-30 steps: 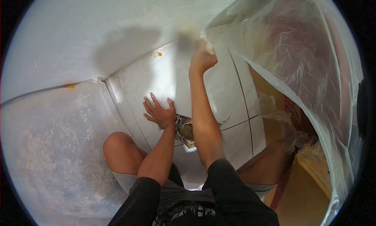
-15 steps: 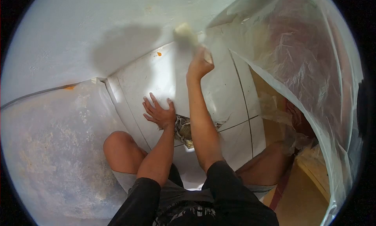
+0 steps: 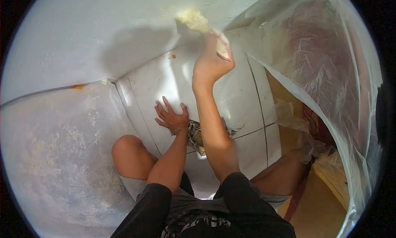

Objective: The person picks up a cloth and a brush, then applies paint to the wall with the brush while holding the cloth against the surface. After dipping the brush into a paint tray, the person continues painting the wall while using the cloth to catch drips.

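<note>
My right hand point(image 3: 212, 67) is closed round a pale-handled paintbrush point(image 3: 192, 20), raised in front of the white wall point(image 3: 136, 15). The brush's cream bristle end overlaps the lower wall, its edges smeared by motion. My left hand point(image 3: 174, 119) rests on the white floor tiles point(image 3: 231, 85) with its fingers spread and nothing in it. A crumpled, patterned cloth point(image 3: 195, 139) lies just right of that hand, partly hidden behind my right forearm.
Clear plastic sheeting point(image 3: 305, 60) hangs along the right over reddish and wooden things. To the left stands a pale, stained, block-like surface point(image 3: 66, 155). A small orange fleck point(image 3: 173, 56) lies on the floor near the wall. My bent knees flank the tiles.
My right hand has risen slightly and turned, with the paintbrush shifting up along the wall. The left hand stays on the tiles; the whole view has shifted a little.
</note>
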{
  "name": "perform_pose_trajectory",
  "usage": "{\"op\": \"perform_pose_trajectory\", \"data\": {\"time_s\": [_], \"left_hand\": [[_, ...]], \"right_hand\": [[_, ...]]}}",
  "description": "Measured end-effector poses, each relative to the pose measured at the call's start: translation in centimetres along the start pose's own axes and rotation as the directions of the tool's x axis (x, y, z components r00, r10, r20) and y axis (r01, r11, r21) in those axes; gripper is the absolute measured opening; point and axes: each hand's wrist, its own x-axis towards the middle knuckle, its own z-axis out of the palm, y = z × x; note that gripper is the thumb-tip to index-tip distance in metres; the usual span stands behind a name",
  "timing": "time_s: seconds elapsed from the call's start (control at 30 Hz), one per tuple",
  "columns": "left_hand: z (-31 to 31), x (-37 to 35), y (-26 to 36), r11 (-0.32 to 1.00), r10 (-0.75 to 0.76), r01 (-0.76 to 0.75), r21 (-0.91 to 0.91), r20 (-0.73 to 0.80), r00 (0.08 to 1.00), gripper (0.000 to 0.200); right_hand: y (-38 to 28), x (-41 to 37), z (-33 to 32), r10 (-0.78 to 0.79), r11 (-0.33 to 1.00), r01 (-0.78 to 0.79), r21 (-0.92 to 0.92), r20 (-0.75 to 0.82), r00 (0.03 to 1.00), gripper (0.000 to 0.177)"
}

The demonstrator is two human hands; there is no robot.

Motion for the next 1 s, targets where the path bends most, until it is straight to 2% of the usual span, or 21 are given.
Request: {"op": "perform_pose_trajectory", "data": {"time_s": [0.03,0.07,0.13,0.17,0.27,0.33,0.37,0.43,0.47,0.53,0.67,0.7,0.73,0.8,0.83,0.9,0.93,1.0], "left_hand": [[-0.1,0.0,-0.1,1.0,-0.002,0.002,0.002,-0.002,1.0,0.076],[-0.1,0.0,-0.1,1.0,-0.008,0.008,-0.002,0.014,1.0,0.076],[0.0,0.1,0.0,1.0,-0.014,0.015,-0.007,0.025,1.0,0.076],[0.1,0.2,0.0,1.0,-0.018,0.018,-0.005,0.023,1.0,0.076],[0.0,0.0,0.0,1.0,-0.024,0.024,0.0,0.025,0.999,0.077],[-0.2,0.1,0.2,1.0,-0.021,0.021,-0.002,0.025,0.999,0.077],[-0.2,0.1,0.2,1.0,-0.017,0.016,0.001,0.018,1.0,0.077],[-0.1,0.0,0.1,1.0,-0.017,0.017,0.01,0.013,1.0,0.076],[-0.1,0.0,0.1,1.0,-0.004,0.004,-0.002,0.002,1.0,0.076],[-0.2,-0.2,-0.2,1.0,0.012,-0.012,-0.017,-0.014,1.0,0.076],[-0.1,0.1,0.1,1.0,0.018,-0.018,-0.019,-0.02,1.0,0.076],[-0.1,-0.1,-0.1,1.0,0.017,-0.017,-0.018,-0.011,1.0,0.076],[0.0,-0.4,-0.5,1.0,0.015,-0.015,-0.02,-0.012,1.0,0.076],[0.1,-0.4,-0.8,0.994,0.068,-0.072,-0.086,-0.046,0.997,0.076],[0.0,-0.2,-0.7,0.993,0.069,-0.074,-0.092,-0.052,0.996,0.076],[-0.5,0.1,-0.6,0.991,0.054,-0.054,-0.124,-0.001,0.999,0.077],[-0.8,0.7,-0.6,0.99,0.057,-0.057,-0.127,-0.002,0.998,0.077],[-3.3,3.1,0.0,0.986,-0.059,0.105,-0.133,0.313,0.948,0.078]], "right_hand": [[-1.8,-0.4,0.3,0.004,0.992,-0.006,0.123,0.015,1.0,0.014],[-2.9,-0.5,0.5,0.005,0.992,-0.007,0.124,0.016,1.0,0.014],[-4.2,-0.7,0.9,0.027,0.944,-0.038,0.328,0.04,0.999,0.014],[-3.7,-0.8,0.9,0.028,0.943,-0.04,0.33,0.042,0.999,0.014],[0.2,-1.3,0.3,-0.044,0.968,0.038,0.247,0.019,0.999,0.014],[4.1,-1.4,-1.0,-0.081,0.993,0.082,-0.086,0.014,0.997,0.014],[5.7,-1.3,-1.6,-0.083,0.993,0.084,-0.085,0.016,0.996,0.014],[8.9,-1.5,-2.9,0.151,0.979,-0.157,-0.131,-0.058,0.987,0.014],[10.5,-1.5,-3.6,0.156,0.978,-0.162,-0.131,-0.059,0.986,0.014],[12.2,-1.3,-4.4,0.135,0.935,-0.168,-0.312,-0.124,0.983,0.016],[9.2,-0.8,-2.8,0.19,0.888,-0.206,-0.41,-0.08,0.979,0.018],[7.3,-0.7,-1.8,0.043,0.912,-0.036,-0.409,0.009,0.999,0.018],[5.1,-0.8,-0.8,-0.102,0.91,0.132,-0.394,0.095,0.99,0.017],[-1.4,-1.2,1.1,-0.005,0.981,0.019,-0.192,0.071,0.997,0.016],[-3.6,-1.4,1.5,-0.011,0.982,0.025,-0.186,0.075,0.997,0.016],[-6.1,-1.7,1.7,-0.019,0.98,0.001,0.197,0.089,0.996,0.014],[-6.1,-1.8,1.6,-0.023,0.98,0.005,0.199,0.088,0.996,0.014],[-5.0,-2.1,1.0,-0.214,0.955,0.2,0.22,0.043,0.976,0.013]]}}
